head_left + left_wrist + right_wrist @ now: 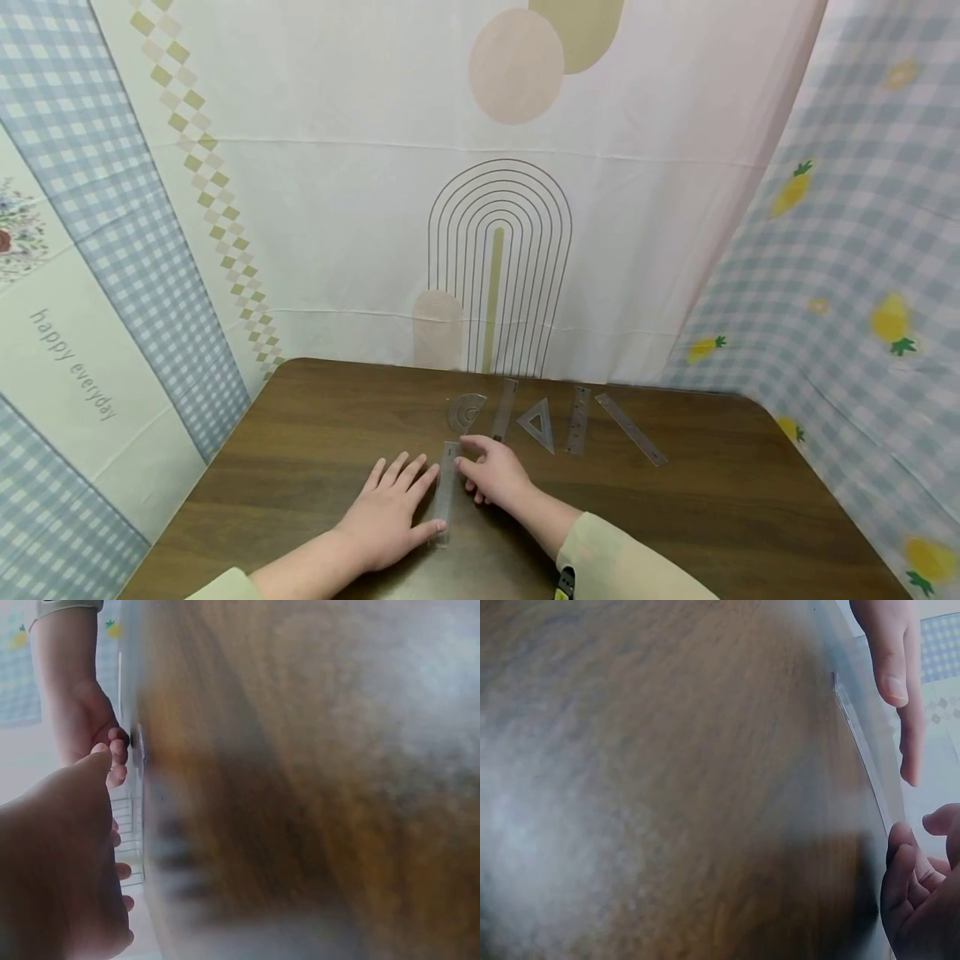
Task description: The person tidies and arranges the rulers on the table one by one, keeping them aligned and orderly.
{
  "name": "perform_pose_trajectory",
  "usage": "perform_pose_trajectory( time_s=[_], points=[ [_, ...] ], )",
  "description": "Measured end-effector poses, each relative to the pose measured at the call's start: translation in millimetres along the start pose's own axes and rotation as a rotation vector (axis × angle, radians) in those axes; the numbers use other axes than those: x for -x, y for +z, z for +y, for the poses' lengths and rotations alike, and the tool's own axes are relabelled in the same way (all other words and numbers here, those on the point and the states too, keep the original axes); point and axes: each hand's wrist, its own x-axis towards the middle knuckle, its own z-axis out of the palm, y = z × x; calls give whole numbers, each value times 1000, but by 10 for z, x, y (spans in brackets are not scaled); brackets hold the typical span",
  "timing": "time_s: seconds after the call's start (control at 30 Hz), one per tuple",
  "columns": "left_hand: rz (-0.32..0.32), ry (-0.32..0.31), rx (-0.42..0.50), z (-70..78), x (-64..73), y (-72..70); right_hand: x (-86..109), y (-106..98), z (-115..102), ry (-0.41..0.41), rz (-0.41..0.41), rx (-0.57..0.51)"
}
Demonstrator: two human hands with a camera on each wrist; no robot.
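Note:
A clear plastic ruler (pixel 447 487) lies lengthwise on the table between the two hands. The left hand (pixel 388 514) rests flat with its fingers spread, the thumb on the ruler's near end and the index fingertip close to its left edge. Beside the far end is the right hand (pixel 497 473), its index finger stretched forward and the other fingers loosely bent. In the right wrist view the ruler (pixel 861 750) shows as a thin edge running to the right hand's fingers (pixel 901 859). Whether those fingers touch it is hard to tell.
Beyond the hands, a clear protractor (pixel 467 413), another ruler (pixel 506 408), a set square (pixel 537 425), a ruler with cut-outs (pixel 577 421) and a slanted ruler (pixel 632 429) lie on the brown wooden table (pixel 712 517). Printed cloth (pixel 345 225) hangs behind.

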Motion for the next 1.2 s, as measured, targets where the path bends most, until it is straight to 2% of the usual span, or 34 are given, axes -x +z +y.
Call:
perform_pose_trajectory(
  time_s=[0.23,0.47,0.63,1.2],
  points=[
    [-9,-5,-12,41,-45,-47,19,-60,7,-15,22,-3],
    [43,14,-21,68,-107,-53,58,-137,20,-22,49,42],
    [54,28,-15,87,-127,-41,105,-171,49,-26,50,78],
    [33,-8,-17,143,-217,-71,236,-323,111,-33,100,83]
  ],
)
